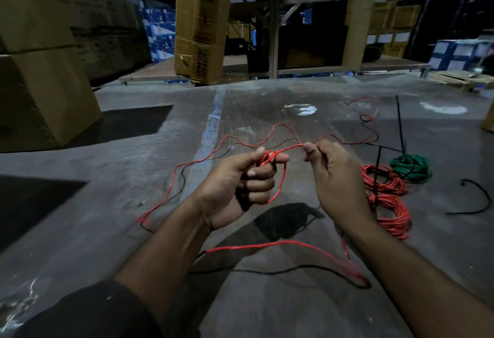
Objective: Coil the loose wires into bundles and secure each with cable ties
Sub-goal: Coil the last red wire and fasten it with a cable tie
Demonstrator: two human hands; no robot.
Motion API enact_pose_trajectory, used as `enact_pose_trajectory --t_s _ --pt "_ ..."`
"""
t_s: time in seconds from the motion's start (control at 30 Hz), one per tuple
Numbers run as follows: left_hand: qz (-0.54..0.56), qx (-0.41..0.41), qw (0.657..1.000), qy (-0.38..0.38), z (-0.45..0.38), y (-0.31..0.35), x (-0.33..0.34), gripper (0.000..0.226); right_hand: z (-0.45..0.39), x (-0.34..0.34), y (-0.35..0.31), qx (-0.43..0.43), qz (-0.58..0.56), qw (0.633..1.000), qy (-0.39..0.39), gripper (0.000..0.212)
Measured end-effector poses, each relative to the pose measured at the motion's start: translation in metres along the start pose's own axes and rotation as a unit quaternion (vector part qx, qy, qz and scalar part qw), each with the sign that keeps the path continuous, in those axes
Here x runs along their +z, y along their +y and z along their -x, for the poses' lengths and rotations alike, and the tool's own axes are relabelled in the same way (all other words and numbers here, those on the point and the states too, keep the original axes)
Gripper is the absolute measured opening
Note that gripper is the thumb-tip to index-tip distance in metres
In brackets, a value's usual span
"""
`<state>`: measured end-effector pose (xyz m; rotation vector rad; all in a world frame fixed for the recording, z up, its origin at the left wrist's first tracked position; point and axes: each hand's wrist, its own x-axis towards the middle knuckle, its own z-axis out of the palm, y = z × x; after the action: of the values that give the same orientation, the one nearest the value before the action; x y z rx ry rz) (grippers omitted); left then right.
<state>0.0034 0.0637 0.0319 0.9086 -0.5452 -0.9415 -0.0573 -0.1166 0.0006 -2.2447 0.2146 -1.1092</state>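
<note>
A loose loop of thin paired red-and-black wire [288,243] sags across the dusty grey concrete floor [267,311] at six o'clock, below two bare forearms. Above it, the left hand [235,190] curls its grip around a few gathered turns of the same wire, thumb and forefinger pinching the red strands at the top. Just to its three o'clock, the right hand [334,177] holds the wire in a narrow pinch between thumb and fingertips, a short taut stretch running between the two hands. More slack wire trails away to nine o'clock and up toward one o'clock. Beside the right wrist at three o'clock lie two coiled orange-red wire bundles [387,198], a black cable tie [377,169] standing up from them, and just beyond, a coiled green wire bundle [411,168]. A curved black strip [478,198] lies farther right. Brown cardboard boxes [45,70] rise at ten o'clock, metal shelving [272,30] at twelve.
</note>
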Motion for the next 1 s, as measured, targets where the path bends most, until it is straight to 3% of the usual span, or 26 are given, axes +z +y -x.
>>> enact_pose_trajectory --t_s 0.13,0.2,0.33,0.4,0.53,0.6,0.7,0.73,0.8,0.87,0.93,1.0 --pt "0.049 -0.001 0.999 -0.022 -0.001 0.004 -0.004 0.048 0.007 0.008 -0.002 0.043 -0.031 0.997 -0.065 0.04" --pt "-0.003 -0.017 1.0 -0.005 0.001 0.005 -0.003 0.052 0.007 0.007 -0.003 0.046 -0.041 0.997 -0.055 0.039" --pt "-0.158 0.015 0.986 0.058 -0.002 -0.006 0.005 0.026 0.001 -0.001 0.001 0.017 -0.041 0.999 0.026 0.04" --pt "-0.114 0.03 0.991 0.068 -0.006 -0.009 0.006 0.025 -0.001 -0.001 0.005 0.004 -0.026 0.999 0.042 0.042" --pt "0.115 0.032 0.992 0.047 -0.008 -0.002 0.002 0.031 0.0 0.004 0.007 -0.022 0.005 1.0 0.012 0.044" --pt "0.182 0.074 0.979 0.059 -0.008 0.001 -0.004 0.03 0.003 0.009 0.008 -0.009 0.019 0.998 -0.051 0.041" --pt "0.201 0.159 0.957 0.138 -0.006 0.009 -0.01 0.028 0.013 0.018 0.011 0.036 0.114 0.975 -0.185 0.042" --pt "0.199 0.185 0.949 0.163 -0.005 0.012 -0.012 0.027 0.015 0.02 0.01 0.07 0.089 0.971 -0.212 0.041" --pt "0.199 0.226 0.933 0.196 -0.003 0.016 -0.016 0.028 0.017 0.02 0.003 0.193 -0.101 0.947 -0.237 0.036" --pt "0.207 0.252 0.924 0.202 -0.002 0.019 -0.016 0.029 0.017 0.017 -0.006 0.295 -0.274 0.876 -0.266 0.031" --pt "0.203 0.262 0.922 0.201 -0.002 0.021 -0.016 0.031 0.019 0.015 -0.008 0.323 -0.321 0.84 -0.295 0.03" --pt "0.188 0.266 0.923 0.205 -0.001 0.023 -0.017 0.033 0.021 0.015 -0.006 0.319 -0.316 0.842 -0.3 0.028"
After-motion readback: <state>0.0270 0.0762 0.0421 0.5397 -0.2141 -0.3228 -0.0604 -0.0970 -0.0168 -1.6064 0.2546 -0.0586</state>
